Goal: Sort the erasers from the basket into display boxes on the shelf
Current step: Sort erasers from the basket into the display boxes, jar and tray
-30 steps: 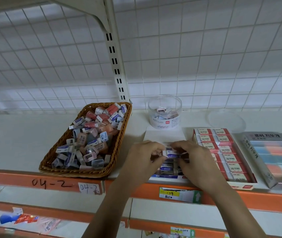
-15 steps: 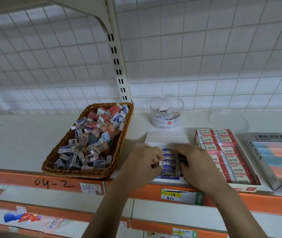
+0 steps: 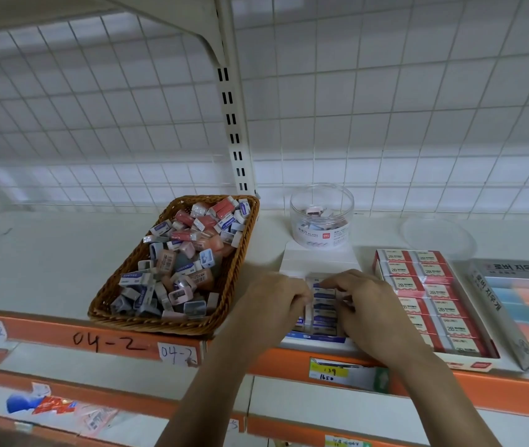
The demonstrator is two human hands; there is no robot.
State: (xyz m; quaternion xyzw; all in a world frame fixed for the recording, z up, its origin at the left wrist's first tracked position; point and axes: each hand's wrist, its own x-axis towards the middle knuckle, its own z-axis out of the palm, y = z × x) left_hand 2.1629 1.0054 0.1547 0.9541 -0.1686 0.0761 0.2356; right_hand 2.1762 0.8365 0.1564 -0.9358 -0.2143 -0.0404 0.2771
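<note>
A wicker basket (image 3: 147,321) on the shelf holds several loose erasers (image 3: 179,269) in blue, pink and white sleeves. To its right stands a white display box (image 3: 318,261) with a row of blue-sleeved erasers (image 3: 323,305) inside. Both my hands are over that box. My left hand (image 3: 274,301) lies against the left side of the row with its fingers curled and its fingertips hidden. My right hand (image 3: 369,306) rests its fingertips on top of the blue erasers from the right.
Behind the box stands a clear round tub (image 3: 321,221), its lid (image 3: 437,236) lying further right. A red 2B eraser box (image 3: 430,300) and a grey box of pastel erasers (image 3: 519,304) fill the right. A shelf upright (image 3: 233,124) rises behind the basket.
Both hands have lowered the blue eraser they pinched into the row in the white box. They now sit lower and closer to the box's front.
</note>
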